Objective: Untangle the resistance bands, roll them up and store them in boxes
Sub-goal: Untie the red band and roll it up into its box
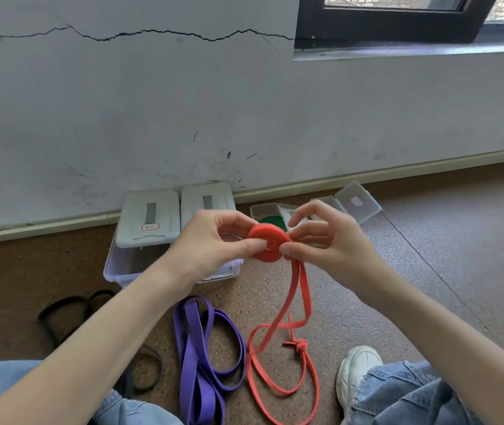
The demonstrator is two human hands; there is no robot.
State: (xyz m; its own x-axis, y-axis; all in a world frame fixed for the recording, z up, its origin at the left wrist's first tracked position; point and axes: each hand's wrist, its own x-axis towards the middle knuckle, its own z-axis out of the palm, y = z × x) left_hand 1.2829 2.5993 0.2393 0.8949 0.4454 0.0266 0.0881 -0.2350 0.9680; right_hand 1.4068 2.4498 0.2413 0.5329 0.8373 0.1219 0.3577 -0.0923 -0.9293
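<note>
Clearly the red band (278, 332) is midway through being rolled: both hands hold its wound part, a flat red coil (267, 243), up in front of the person, probably so the loose length can hang free and feed in without snagging. The left hand (214, 240) pinches the coil from the left, thumb on its near face by the centre and fingers curled over the far edge, which keeps the turns from springing open. The right hand (324, 237) pinches the right edge where the strap leaves the coil, thumb near the centre hole, seemingly guiding the next turn. From there the unrolled strap drops to the floor (428, 256) between the knees, where a knot (300, 345) remains in it; that will likely need undoing before rolling goes further. To the left lie a purple band (201, 348) and black bands (66, 314). Farther off, by the wall, stand lidded boxes (149, 219) and, right of them, an open box (264, 210) with a green roll (270, 220) inside.
</note>
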